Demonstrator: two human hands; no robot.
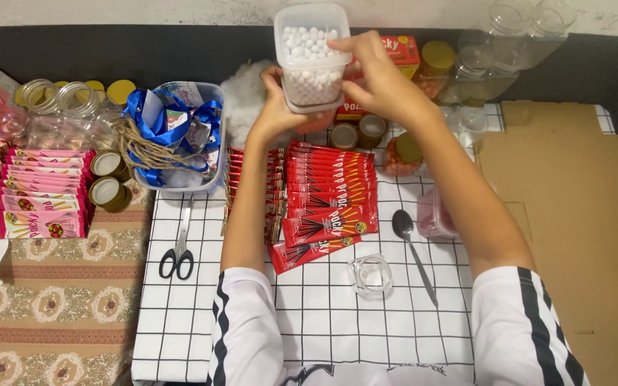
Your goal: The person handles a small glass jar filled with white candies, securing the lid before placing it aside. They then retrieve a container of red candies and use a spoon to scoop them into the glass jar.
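Nearest me, at six o'clock, I see my striped sleeves over the gridded cloth [337, 322], with a small glass jar [372, 275] just ahead and a spoon [413, 254] at its three o'clock. Scissors [178, 250] lie at nine o'clock of the jar. Farther on, red snack packs [327, 193] lie fanned between my forearms. At twelve o'clock, both hands hold up a clear tub [312, 53] of white beads: my left hand [275, 107] cups its base, fingers wrapped under it, and my right hand [380, 78] clamps its side, thumb and fingers pressed on the wall. At ten o'clock sits a bin [212, 93] of blue ribbon.
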